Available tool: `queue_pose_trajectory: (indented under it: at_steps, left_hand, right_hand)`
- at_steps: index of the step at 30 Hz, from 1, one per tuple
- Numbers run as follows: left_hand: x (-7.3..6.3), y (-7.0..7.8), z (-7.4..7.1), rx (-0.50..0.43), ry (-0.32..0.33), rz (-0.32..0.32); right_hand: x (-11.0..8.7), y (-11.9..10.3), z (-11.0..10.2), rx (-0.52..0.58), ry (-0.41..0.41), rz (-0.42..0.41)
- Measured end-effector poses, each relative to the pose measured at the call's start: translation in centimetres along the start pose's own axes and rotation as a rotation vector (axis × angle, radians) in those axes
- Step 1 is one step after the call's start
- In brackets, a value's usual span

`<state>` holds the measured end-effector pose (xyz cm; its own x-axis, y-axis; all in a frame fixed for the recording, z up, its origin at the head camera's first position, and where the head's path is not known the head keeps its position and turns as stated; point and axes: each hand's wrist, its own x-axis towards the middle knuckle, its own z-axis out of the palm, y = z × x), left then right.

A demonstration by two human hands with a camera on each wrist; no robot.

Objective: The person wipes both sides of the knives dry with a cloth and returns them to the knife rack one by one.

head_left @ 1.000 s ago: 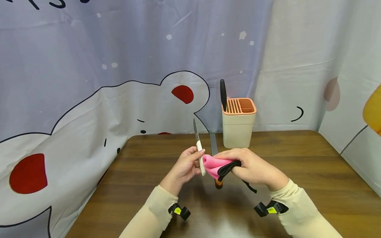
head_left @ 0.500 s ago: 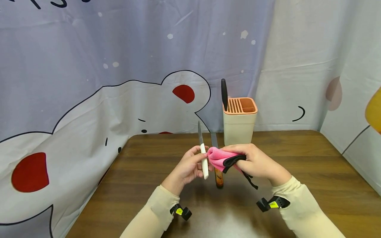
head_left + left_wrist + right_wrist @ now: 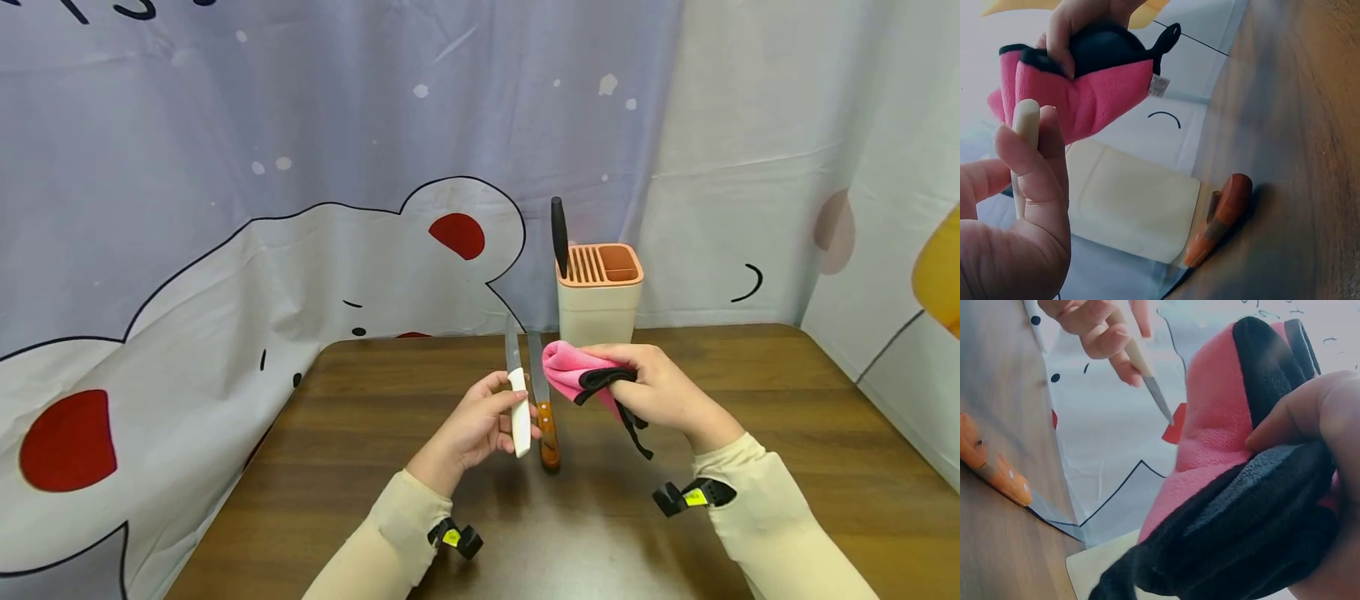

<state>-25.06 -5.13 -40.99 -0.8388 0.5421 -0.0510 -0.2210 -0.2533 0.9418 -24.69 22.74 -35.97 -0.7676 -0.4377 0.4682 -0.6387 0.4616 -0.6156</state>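
My left hand (image 3: 480, 421) pinches the white handle of a small knife (image 3: 520, 417), whose blade points up and away from me. To its right, my right hand (image 3: 660, 387) grips a folded pink cloth with black trim (image 3: 566, 367), held above the table and apart from the knife. A black loop dangles from the cloth. Below and between the hands lies a second knife with an orange-brown wooden handle (image 3: 548, 437), its blade toward the back edge. In the right wrist view the cloth (image 3: 1216, 412) bunches under the thumb, with the white-handled knife's blade (image 3: 1159, 400) beyond it.
A cream knife holder (image 3: 598, 312) with an orange slotted top stands at the back of the wooden table (image 3: 360, 500). One black-handled knife (image 3: 559, 237) stands in its left slot. A printed curtain (image 3: 337, 125) hangs behind the table's back edge.
My right hand has lifted the cloth up and right, away from the white-handled knife. My left hand has tipped that knife slightly, its handle shifting right. The wooden handle is now uncovered.
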Motion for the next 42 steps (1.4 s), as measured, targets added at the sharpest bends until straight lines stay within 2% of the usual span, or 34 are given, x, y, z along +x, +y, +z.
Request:
queue_pose_trajectory:
  at_steps: [8, 13, 16, 22, 27, 35, 42]
  left_hand:
    - [-0.4, -0.4, 1.5, 0.058, -0.038, -0.043]
    - [-0.6, -0.9, 2.8, 0.088, -0.056, -0.069]
    - [-0.7, -1.1, 3.5, 0.108, -0.066, -0.073]
    - [-1.1, -1.2, 4.1, 0.134, -0.100, -0.070]
    - [-1.2, -1.0, 4.2, 0.140, -0.112, -0.070]
    - [-1.3, -0.7, 3.9, 0.141, -0.122, -0.047]
    - [-1.2, -0.5, 3.6, 0.121, -0.116, -0.040]
  right_hand:
    - [0.2, 0.3, 0.4, -0.078, 0.125, 0.060]
    - [0.5, 0.5, 1.5, -0.199, 0.256, -0.001]
    - [0.6, 0.5, 2.3, -0.279, 0.292, -0.018]
    - [0.6, 0.1, 3.4, -0.421, 0.217, 0.023]
    - [0.4, -0.4, 3.8, -0.476, 0.191, 0.014]
    - [0.1, -1.4, 3.9, -0.488, 0.144, -0.037]
    - [-0.1, -2.7, 3.3, -0.413, 0.051, -0.080]
